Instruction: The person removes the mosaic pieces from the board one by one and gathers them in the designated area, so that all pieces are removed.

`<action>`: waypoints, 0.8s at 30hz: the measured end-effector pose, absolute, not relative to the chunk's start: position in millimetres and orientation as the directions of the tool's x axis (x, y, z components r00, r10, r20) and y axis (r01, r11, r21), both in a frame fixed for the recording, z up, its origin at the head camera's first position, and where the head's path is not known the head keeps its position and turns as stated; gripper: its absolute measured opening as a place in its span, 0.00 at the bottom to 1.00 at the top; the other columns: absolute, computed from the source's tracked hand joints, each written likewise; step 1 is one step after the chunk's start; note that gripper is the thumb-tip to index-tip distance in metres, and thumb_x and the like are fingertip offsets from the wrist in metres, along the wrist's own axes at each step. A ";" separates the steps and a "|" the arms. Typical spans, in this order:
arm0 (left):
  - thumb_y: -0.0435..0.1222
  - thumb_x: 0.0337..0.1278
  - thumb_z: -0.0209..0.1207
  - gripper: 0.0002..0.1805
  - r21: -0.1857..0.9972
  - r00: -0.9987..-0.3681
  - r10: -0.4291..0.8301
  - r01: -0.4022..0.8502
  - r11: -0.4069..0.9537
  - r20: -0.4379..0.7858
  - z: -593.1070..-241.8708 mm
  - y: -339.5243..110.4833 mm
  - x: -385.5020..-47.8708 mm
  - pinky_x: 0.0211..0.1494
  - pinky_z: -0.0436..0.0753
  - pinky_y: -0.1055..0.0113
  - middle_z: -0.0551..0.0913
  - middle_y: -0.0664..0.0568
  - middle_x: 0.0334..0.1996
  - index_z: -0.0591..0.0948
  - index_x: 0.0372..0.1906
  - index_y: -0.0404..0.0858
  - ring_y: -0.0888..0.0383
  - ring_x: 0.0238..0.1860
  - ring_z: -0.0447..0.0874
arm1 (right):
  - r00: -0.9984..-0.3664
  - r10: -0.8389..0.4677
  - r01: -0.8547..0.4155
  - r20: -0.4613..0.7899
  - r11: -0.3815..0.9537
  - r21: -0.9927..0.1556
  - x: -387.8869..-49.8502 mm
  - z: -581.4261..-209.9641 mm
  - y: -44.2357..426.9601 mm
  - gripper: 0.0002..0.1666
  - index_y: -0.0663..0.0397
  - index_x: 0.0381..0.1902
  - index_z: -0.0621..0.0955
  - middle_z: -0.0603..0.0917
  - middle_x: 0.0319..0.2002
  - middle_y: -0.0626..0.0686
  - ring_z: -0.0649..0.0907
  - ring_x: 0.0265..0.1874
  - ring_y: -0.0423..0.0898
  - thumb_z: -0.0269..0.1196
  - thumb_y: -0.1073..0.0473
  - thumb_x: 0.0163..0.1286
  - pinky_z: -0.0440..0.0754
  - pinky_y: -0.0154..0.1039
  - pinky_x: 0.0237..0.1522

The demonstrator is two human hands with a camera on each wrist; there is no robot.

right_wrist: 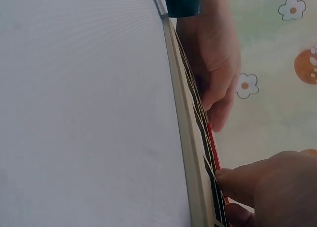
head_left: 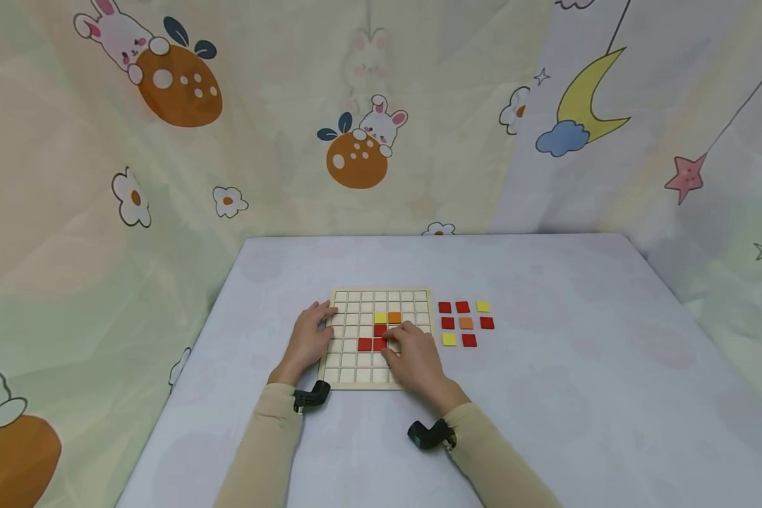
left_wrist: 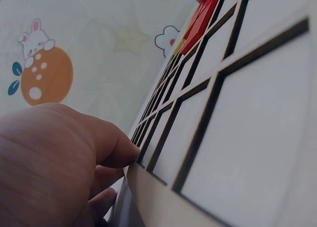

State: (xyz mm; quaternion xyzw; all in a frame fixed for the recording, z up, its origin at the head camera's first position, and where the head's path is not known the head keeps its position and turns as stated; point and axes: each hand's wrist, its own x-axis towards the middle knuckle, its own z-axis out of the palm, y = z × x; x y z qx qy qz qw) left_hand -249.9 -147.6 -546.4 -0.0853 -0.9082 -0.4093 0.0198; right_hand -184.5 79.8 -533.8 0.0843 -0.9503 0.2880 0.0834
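A square wooden grid board point(head_left: 349, 386) lies on the table, with a few coloured square tiles in its middle cells. My left hand point(head_left: 309, 335) rests at the board's left edge, its thumb point(left_wrist: 116, 147) touching the frame in the left wrist view. Over the board, my right hand point(head_left: 417, 360) pinches a red tile point(head_left: 379, 344) between thumb and forefinger at its right side. Beside that tile is another red tile point(head_left: 365, 344); above it are a third red one point(head_left: 379, 330), a yellow tile point(head_left: 379, 317) and an orange tile point(head_left: 394, 317). The right palm hides the board's lower right cells.
Right of the board, loose tiles lie in rough rows: several red tiles point(head_left: 469, 341), two yellow ones point(head_left: 449, 339) and an orange one point(head_left: 466, 323). A pale cloth covers the table point(head_left: 578, 367). Behind it hangs a printed curtain point(head_left: 279, 127).
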 end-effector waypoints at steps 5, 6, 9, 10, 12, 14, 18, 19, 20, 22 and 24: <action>0.29 0.62 0.51 0.22 0.739 -0.984 0.137 0.174 0.651 0.110 -546.6 -148.7 -249.1 0.80 0.49 0.53 0.68 0.45 0.70 0.78 0.61 0.36 0.46 0.75 0.53 | -0.973 -0.097 -0.197 0.211 0.823 -0.532 -185.4 -535.8 76.6 0.17 0.47 0.48 0.86 0.82 0.45 0.46 0.80 0.47 0.45 0.70 0.52 0.61 0.77 0.45 0.52; 0.30 0.62 0.51 0.22 0.742 -0.985 0.136 0.171 0.649 0.108 -546.6 -148.9 -248.8 0.80 0.49 0.54 0.68 0.45 0.70 0.79 0.61 0.37 0.46 0.75 0.53 | -0.973 -0.094 -0.195 0.211 0.823 -0.534 -185.4 -536.2 76.2 0.17 0.47 0.48 0.86 0.82 0.45 0.46 0.80 0.47 0.45 0.70 0.52 0.61 0.77 0.45 0.53; 0.30 0.62 0.52 0.22 0.746 -0.985 0.138 0.165 0.645 0.100 -546.5 -149.2 -247.8 0.80 0.48 0.53 0.68 0.45 0.70 0.78 0.61 0.37 0.46 0.76 0.52 | -0.972 -0.083 -0.192 0.219 0.818 -0.542 -185.0 -538.2 75.5 0.15 0.45 0.47 0.85 0.82 0.44 0.46 0.79 0.46 0.44 0.70 0.52 0.61 0.76 0.46 0.53; 0.30 0.63 0.52 0.21 0.748 -0.986 0.138 0.163 0.644 0.097 -546.5 -149.3 -247.6 0.80 0.48 0.54 0.68 0.45 0.70 0.78 0.61 0.37 0.47 0.76 0.52 | -0.971 -0.080 -0.193 0.225 0.817 -0.543 -185.0 -539.3 75.5 0.15 0.45 0.46 0.85 0.82 0.44 0.45 0.79 0.46 0.44 0.70 0.52 0.61 0.76 0.46 0.53; 0.30 0.63 0.52 0.21 0.749 -0.986 0.138 0.161 0.643 0.093 -546.3 -149.1 -247.0 0.80 0.48 0.53 0.68 0.45 0.70 0.78 0.61 0.37 0.47 0.76 0.52 | -0.968 -0.076 -0.201 0.240 0.811 -0.550 -184.8 -541.5 75.5 0.15 0.45 0.46 0.84 0.83 0.43 0.45 0.80 0.46 0.43 0.70 0.53 0.61 0.75 0.46 0.53; 0.30 0.63 0.52 0.21 0.744 -0.985 0.139 0.165 0.647 0.097 -546.2 -148.8 -246.8 0.80 0.48 0.54 0.68 0.45 0.70 0.78 0.61 0.36 0.47 0.76 0.52 | -0.963 -0.076 -0.212 0.258 0.804 -0.556 -184.7 -543.6 75.6 0.16 0.45 0.47 0.84 0.83 0.44 0.44 0.80 0.47 0.44 0.71 0.54 0.60 0.75 0.45 0.53; 0.29 0.62 0.52 0.22 0.741 -0.984 0.143 0.177 0.648 0.110 -545.3 -148.0 -246.8 0.80 0.48 0.53 0.68 0.45 0.70 0.78 0.61 0.36 0.46 0.75 0.53 | -0.957 -0.074 -0.230 0.282 0.785 -0.575 -184.9 -544.9 76.2 0.17 0.45 0.47 0.83 0.84 0.44 0.44 0.80 0.48 0.43 0.72 0.55 0.59 0.74 0.45 0.53; 0.29 0.62 0.52 0.22 0.743 -0.983 0.144 0.179 0.645 0.112 -544.9 -147.8 -246.8 0.80 0.49 0.53 0.68 0.45 0.70 0.78 0.61 0.36 0.46 0.75 0.52 | -0.955 -0.075 -0.236 0.288 0.780 -0.579 -185.1 -544.7 76.4 0.17 0.45 0.47 0.83 0.84 0.44 0.44 0.80 0.49 0.43 0.72 0.56 0.59 0.74 0.46 0.53; 0.29 0.61 0.53 0.22 0.745 -0.983 0.144 0.179 0.643 0.113 -544.6 -147.7 -246.8 0.80 0.49 0.52 0.67 0.45 0.70 0.78 0.61 0.36 0.46 0.75 0.52 | -0.954 -0.076 -0.239 0.290 0.776 -0.584 -185.1 -544.4 76.4 0.17 0.45 0.47 0.83 0.84 0.44 0.43 0.80 0.49 0.43 0.72 0.56 0.59 0.74 0.46 0.53; 0.29 0.61 0.53 0.22 0.749 -0.984 0.142 0.176 0.639 0.110 -544.3 -147.6 -247.0 0.80 0.49 0.53 0.67 0.45 0.71 0.78 0.62 0.36 0.46 0.76 0.52 | -0.953 -0.079 -0.245 0.291 0.765 -0.595 -185.2 -543.4 76.6 0.17 0.45 0.47 0.83 0.84 0.45 0.44 0.80 0.50 0.43 0.72 0.57 0.59 0.74 0.47 0.55; 0.28 0.62 0.53 0.22 0.750 -0.985 0.140 0.171 0.639 0.105 -544.4 -147.9 -247.1 0.80 0.49 0.52 0.67 0.45 0.71 0.78 0.62 0.36 0.47 0.76 0.52 | -0.953 -0.086 -0.251 0.289 0.757 -0.603 -185.3 -542.8 76.4 0.17 0.46 0.47 0.83 0.85 0.45 0.44 0.80 0.51 0.44 0.72 0.58 0.59 0.74 0.47 0.56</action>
